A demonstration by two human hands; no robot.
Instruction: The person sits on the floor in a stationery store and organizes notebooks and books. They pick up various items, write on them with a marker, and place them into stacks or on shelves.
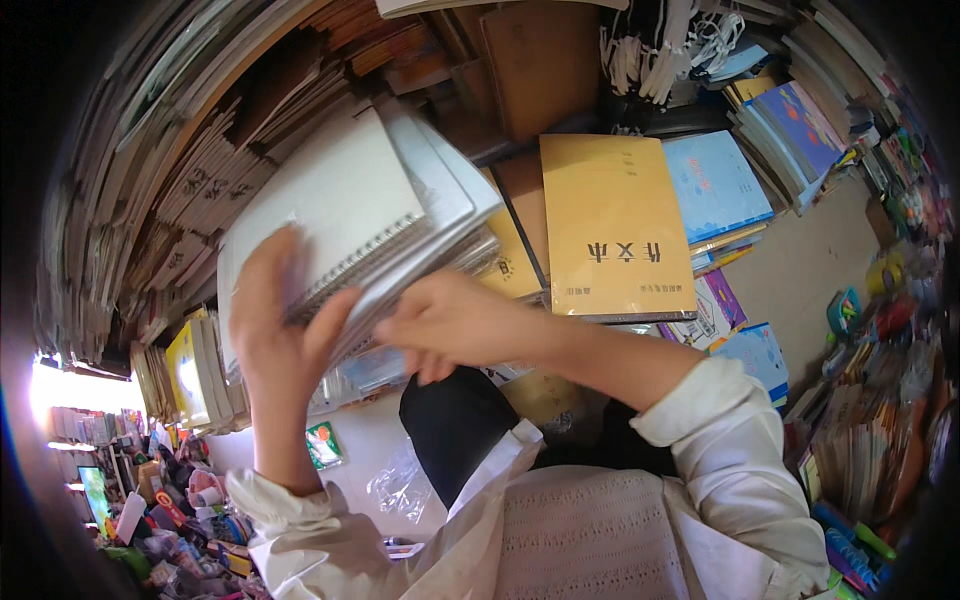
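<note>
In front of me lies a tilted stack topped by a white spiral-bound notebook point(345, 187). My left hand point(274, 322) is at its near-left side, thumb and fingers apart, with the fingers over the cover. Beneath that notebook, a white pad in clear wrap point(454, 180) sticks out to the right. My right hand point(450, 319) is at the stack's near edge, fingers curled; motion blur hides whether anything is between them. A pack of yellow exercise books point(615, 210) in shiny wrap lies to the right, bearing printed characters. My black-clad knee point(457, 427) is below my right hand.
Shelved paper stacks point(202, 180) rise close on the left. Light-blue booklets point(712, 180) lie right of the yellow pack. White cords point(652, 60) hang at the top. Clear plastic wrap point(401, 484) and a green packet point(324, 445) lie on the floor. More books point(862, 442) line the right.
</note>
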